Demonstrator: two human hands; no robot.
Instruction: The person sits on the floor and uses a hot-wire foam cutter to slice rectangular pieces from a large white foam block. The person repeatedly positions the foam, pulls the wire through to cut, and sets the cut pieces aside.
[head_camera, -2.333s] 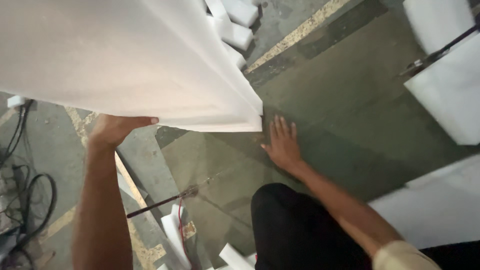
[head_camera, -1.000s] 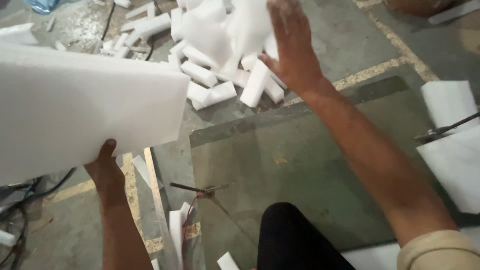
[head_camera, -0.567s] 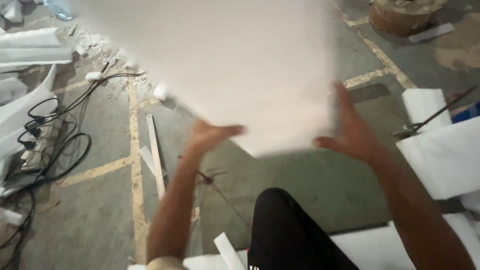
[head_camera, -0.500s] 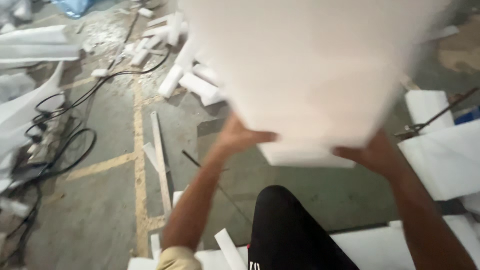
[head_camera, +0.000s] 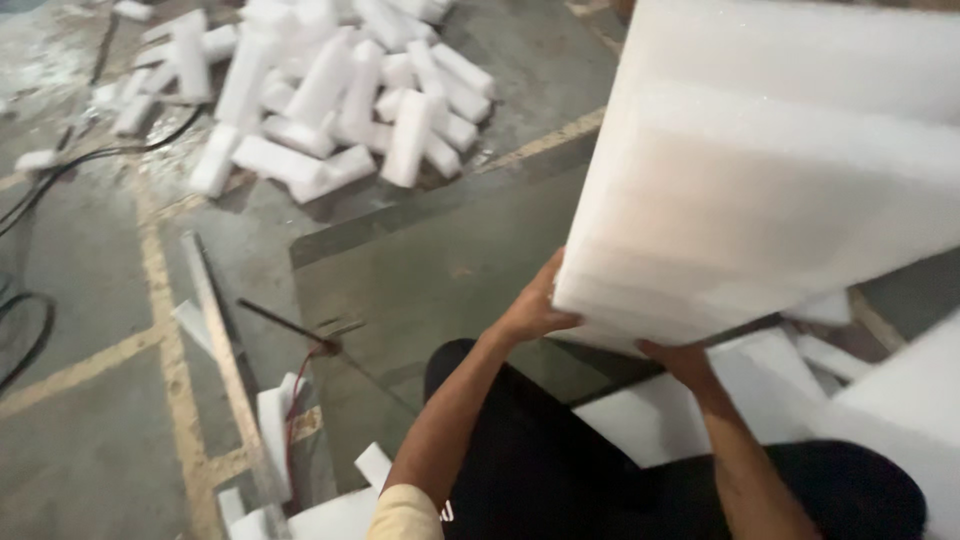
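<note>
A big white foam slab (head_camera: 790, 170) fills the upper right of the head view, lifted off the floor and tilted. My left hand (head_camera: 535, 305) grips its lower left corner from the side. My right hand (head_camera: 680, 360) holds its bottom edge from underneath. My knees in black trousers (head_camera: 530, 450) are just below the slab.
A grey-green mat (head_camera: 430, 280) lies on the concrete floor in front of me. A heap of several white foam blocks (head_camera: 330, 100) sits beyond it. A thin metal rod with a red wire (head_camera: 295, 325) lies at the mat's left edge. Black cables (head_camera: 30, 330) run far left; foam sheets (head_camera: 900, 400) lie at right.
The slab has swung from in front of me over to the right, uncovering the heap of foam blocks. Both hands stayed on its lower edge; earlier only the left held it.
</note>
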